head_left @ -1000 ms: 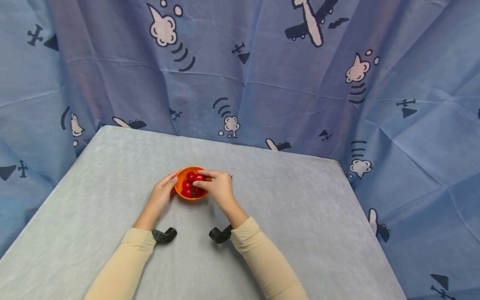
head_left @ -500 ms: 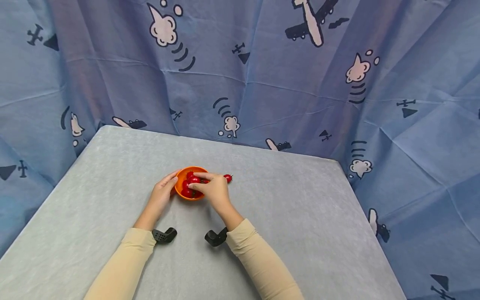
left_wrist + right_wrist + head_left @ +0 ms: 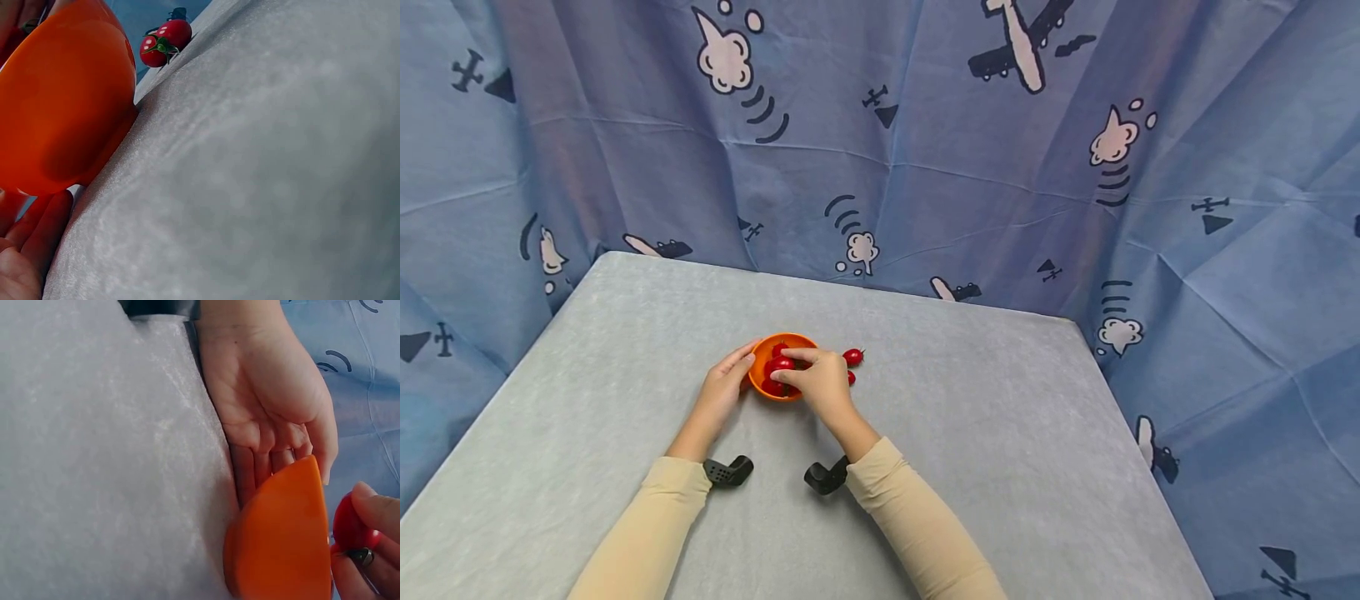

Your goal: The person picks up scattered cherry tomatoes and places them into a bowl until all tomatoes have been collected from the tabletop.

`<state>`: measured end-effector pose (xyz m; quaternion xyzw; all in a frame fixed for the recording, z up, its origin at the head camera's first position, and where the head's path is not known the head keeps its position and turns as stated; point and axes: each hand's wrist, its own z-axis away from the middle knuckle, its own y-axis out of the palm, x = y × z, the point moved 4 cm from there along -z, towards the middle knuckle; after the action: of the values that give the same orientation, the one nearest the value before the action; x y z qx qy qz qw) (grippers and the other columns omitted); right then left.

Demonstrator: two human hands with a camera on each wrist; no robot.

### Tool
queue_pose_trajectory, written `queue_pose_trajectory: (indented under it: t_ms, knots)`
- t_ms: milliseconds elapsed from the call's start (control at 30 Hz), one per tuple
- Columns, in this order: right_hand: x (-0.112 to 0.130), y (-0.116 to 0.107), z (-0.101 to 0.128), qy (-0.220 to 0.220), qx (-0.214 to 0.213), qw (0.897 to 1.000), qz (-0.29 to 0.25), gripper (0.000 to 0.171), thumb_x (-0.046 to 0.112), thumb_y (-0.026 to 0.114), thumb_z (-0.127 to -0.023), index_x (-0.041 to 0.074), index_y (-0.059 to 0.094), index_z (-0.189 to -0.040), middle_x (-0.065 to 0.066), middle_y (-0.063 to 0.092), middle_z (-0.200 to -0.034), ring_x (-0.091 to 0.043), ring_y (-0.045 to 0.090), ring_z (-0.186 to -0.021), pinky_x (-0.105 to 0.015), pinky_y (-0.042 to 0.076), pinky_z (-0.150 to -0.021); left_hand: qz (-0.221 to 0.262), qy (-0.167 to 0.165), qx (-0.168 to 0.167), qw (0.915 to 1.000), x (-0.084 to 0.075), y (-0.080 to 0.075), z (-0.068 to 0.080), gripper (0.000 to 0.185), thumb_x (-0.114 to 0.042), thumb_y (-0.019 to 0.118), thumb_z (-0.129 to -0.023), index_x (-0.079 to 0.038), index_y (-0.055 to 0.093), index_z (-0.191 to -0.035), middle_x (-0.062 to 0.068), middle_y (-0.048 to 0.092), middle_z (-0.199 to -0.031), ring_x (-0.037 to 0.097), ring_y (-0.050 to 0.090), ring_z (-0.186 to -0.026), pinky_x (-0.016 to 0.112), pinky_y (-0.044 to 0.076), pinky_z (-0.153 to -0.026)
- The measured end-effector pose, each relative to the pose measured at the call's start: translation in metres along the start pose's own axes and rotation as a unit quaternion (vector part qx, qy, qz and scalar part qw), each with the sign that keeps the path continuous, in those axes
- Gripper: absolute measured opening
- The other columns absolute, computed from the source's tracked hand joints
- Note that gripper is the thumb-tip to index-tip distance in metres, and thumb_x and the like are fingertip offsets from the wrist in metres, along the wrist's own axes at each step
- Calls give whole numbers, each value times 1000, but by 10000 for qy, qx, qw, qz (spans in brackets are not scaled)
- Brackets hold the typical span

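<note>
An orange bowl [image 3: 762, 354] stood near the middle of the grey worktop [image 3: 970, 433], with small red tomatoes [image 3: 772, 387] heaped inside it. The left hand [image 3: 724, 388] lay against the bowl at its nine o'clock side, fingers straight and relaxed along the outer wall, palm turned toward it; the right wrist view showed those fingers [image 3: 269, 456] touching the bowl's [image 3: 281, 537] side and resting on the cloth. The right hand [image 3: 820, 385] reached over the bowl from its four o'clock side and pinched one tomato [image 3: 781, 364] between thumb and fingertips, just above the others. In the right wrist view that tomato [image 3: 349, 528] sat between the fingertips [image 3: 375, 509] right at the rim, its green stalk end showing.

Two more tomatoes lay on the worktop outside the bowl, at about its three o'clock: one [image 3: 852, 357] plainly seen, the other [image 3: 851, 377] half hidden behind the right hand. The left wrist view caught both [image 3: 164, 42] close together, well apart from the bowl's [image 3: 62, 106] wall, each with a green stalk. A blue curtain [image 3: 925, 142] printed with aeroplanes and clouds hung behind the worktop from nine round to three o'clock.
</note>
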<state>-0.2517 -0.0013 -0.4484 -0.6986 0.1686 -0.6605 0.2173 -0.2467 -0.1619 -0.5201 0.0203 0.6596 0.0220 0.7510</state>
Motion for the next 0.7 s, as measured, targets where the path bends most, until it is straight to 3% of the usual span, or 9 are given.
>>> queue_pose_trajectory:
  t_ms: [700]
  knots:
    - [1,5,-3,-53,137,9992,382,33,16,86,-77,11,79,-109,-10,73,-119,-26,63,-120,-33,57,-96,20,-10,4,10000,-1,-1,0,47,-28,42,-108,-9,42,-151,7,41,-158,19,40,-143,7,41,-103]
